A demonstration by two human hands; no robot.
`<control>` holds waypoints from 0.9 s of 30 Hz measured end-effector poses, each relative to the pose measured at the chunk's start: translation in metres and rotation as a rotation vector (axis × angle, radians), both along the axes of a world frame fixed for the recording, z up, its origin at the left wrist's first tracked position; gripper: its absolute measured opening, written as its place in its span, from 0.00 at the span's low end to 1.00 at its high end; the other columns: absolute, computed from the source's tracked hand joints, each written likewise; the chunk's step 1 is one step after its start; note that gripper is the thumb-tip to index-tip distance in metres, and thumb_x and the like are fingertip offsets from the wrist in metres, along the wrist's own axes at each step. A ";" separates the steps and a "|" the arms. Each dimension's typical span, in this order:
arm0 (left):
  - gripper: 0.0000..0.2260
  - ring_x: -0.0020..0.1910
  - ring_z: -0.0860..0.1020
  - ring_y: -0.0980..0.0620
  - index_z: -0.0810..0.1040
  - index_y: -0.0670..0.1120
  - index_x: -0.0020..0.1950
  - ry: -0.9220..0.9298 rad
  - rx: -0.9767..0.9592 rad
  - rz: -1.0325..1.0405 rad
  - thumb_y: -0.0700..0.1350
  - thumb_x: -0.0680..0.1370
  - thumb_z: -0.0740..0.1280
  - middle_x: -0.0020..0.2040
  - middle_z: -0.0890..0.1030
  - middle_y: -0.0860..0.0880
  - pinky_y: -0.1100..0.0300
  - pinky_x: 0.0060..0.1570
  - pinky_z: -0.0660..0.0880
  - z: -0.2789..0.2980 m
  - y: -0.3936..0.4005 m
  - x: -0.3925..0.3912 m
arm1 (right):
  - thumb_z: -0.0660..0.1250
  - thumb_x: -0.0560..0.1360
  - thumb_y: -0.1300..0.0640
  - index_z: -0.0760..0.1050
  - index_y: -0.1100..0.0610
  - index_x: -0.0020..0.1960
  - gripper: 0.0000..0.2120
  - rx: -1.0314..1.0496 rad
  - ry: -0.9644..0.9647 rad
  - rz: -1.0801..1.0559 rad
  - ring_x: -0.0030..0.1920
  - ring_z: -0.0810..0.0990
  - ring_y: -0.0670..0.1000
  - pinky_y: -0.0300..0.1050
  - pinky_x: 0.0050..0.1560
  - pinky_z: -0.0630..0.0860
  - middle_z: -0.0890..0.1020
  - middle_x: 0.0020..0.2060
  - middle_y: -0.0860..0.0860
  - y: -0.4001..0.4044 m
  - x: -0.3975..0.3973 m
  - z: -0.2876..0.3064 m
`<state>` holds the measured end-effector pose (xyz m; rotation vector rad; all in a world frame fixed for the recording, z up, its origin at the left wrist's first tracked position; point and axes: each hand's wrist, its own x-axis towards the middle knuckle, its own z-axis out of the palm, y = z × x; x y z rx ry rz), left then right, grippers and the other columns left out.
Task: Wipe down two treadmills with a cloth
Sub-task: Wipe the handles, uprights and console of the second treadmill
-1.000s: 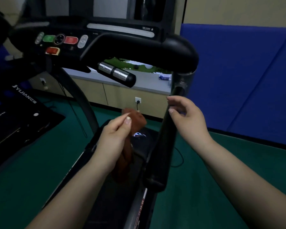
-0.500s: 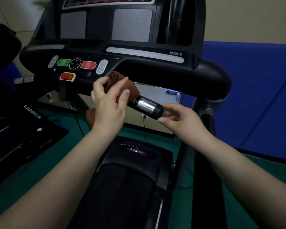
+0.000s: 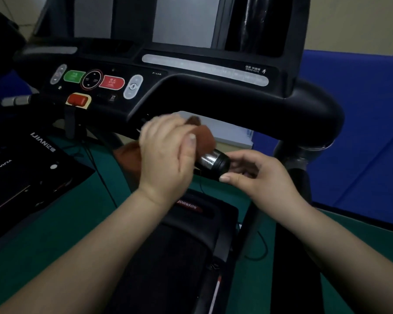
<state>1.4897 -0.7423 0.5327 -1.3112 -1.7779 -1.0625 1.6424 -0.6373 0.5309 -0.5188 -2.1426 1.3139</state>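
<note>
Mid-frame, the left hand (image 3: 166,155) has its fingers wrapped around the brown cloth (image 3: 203,137), pressing it on the treadmill's (image 3: 236,105) metal handle (image 3: 211,159). Just right, the right hand (image 3: 259,175) loosely curls round the handle's black end.

Gym or fitness room: a treadmill (image 3: 213,105) with button console (image 3: 93,81), a second treadmill (image 3: 21,177) beside it, green sports flooring (image 3: 55,223), blue wall padding (image 3: 361,121)

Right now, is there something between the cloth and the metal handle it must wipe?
Nothing visible. The left hand presses the brown cloth directly around the handle; the right hand only holds the handle's black end.
</note>
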 end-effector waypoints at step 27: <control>0.22 0.51 0.75 0.44 0.80 0.42 0.51 0.185 0.024 -0.066 0.52 0.81 0.50 0.49 0.79 0.42 0.47 0.62 0.66 -0.013 0.001 -0.032 | 0.74 0.67 0.63 0.80 0.46 0.48 0.14 -0.162 0.112 0.096 0.40 0.80 0.42 0.31 0.44 0.76 0.83 0.40 0.48 0.003 -0.002 -0.004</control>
